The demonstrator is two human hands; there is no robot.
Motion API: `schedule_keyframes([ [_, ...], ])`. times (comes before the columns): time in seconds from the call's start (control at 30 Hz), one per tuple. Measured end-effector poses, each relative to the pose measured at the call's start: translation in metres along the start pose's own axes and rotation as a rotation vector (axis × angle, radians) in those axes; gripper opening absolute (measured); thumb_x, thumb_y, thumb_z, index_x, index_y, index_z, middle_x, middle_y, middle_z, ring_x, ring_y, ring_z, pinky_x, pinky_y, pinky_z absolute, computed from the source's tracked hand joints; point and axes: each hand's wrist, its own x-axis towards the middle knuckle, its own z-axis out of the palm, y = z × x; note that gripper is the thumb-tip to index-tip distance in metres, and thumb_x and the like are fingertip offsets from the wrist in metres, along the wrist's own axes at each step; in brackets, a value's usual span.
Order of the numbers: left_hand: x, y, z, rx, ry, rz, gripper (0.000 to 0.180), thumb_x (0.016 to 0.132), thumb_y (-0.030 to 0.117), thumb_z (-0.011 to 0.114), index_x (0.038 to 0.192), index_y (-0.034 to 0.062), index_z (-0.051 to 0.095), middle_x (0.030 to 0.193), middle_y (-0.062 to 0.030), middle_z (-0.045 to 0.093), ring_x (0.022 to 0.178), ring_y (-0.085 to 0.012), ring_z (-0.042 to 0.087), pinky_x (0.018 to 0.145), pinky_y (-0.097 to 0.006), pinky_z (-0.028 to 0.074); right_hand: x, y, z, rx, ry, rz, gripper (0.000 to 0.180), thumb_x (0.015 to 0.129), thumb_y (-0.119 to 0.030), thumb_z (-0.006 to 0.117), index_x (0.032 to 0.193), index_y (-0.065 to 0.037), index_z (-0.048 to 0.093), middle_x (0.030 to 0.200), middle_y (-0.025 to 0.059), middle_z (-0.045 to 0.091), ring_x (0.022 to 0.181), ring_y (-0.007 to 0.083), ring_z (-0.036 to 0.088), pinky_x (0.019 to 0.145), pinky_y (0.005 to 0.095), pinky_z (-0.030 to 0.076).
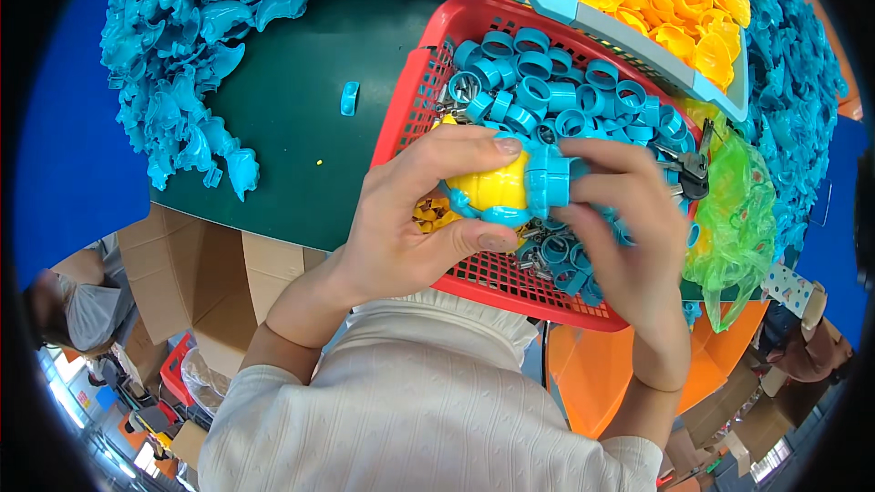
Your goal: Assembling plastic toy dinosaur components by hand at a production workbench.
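Above the red basket (407, 100), my left hand (401, 196) grips a small rounded plastic toy part (492, 187), yellow with blue trim. Its thumb presses from below and the fingers wrap over the top. A blue collar (549, 180) forms the part's right end. My right hand (633, 228) is curled at that collar, fingertips against it; whether a separate small piece is also between them is hidden. Beneath both hands, the basket holds many blue rings (533, 93), small metal pieces (463, 87) and yellow bits (436, 215). A black-handled tool (694, 175) lies at its right side.
Behind stands a light blue basket (561, 5) of yellow shells (674, 0). Blue curved pieces heap up at left (196, 27) and right (795, 109). One blue ring (350, 98) lies on the green tabletop (283, 118). A green bag (732, 210) hangs beside the basket; cardboard boxes (205, 278) stand below.
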Motion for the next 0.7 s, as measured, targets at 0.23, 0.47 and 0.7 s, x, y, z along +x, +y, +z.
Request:
schedule_keyframes([
  [0.23, 0.001, 0.001, 0.002, -0.025, 0.002, -0.002, 0.051, 0.067, 0.019, 0.077, 0.109, 0.0015, 0.054, 0.108, -0.0111, 0.060, 0.104, -0.0276, 0.055, 0.088, -0.036, 0.045, -0.002, 0.002, -0.010, -0.021, 0.111, -0.097, 0.036, 0.069, 0.007, 0.066, 0.101, -0.003, 0.051, 0.104, 0.0121, 0.058, 0.091, 0.0201, 0.054, 0.081, 0.0300, 0.043],
  [0.47, 0.004, 0.000, 0.003, 0.004, -0.058, 0.021, 0.052, 0.066, 0.017, 0.077, 0.111, 0.0042, 0.055, 0.108, -0.0111, 0.060, 0.104, -0.0271, 0.056, 0.086, -0.034, 0.046, -0.003, 0.003, -0.011, -0.101, 0.096, -0.220, 0.044, 0.063, 0.005, 0.071, 0.104, -0.002, 0.056, 0.100, 0.0115, 0.061, 0.086, 0.0211, 0.055, 0.075, 0.0310, 0.044],
  [0.7, 0.005, 0.000, 0.002, 0.001, -0.060, 0.041, 0.050, 0.068, 0.016, 0.076, 0.110, 0.0022, 0.054, 0.107, -0.0111, 0.060, 0.104, -0.0266, 0.056, 0.087, -0.035, 0.046, -0.003, 0.021, -0.003, -0.015, 0.124, -0.375, 0.049, 0.065, -0.003, 0.073, 0.110, 0.001, 0.055, 0.098, 0.0149, 0.063, 0.083, 0.0215, 0.057, 0.072, 0.0308, 0.045],
])
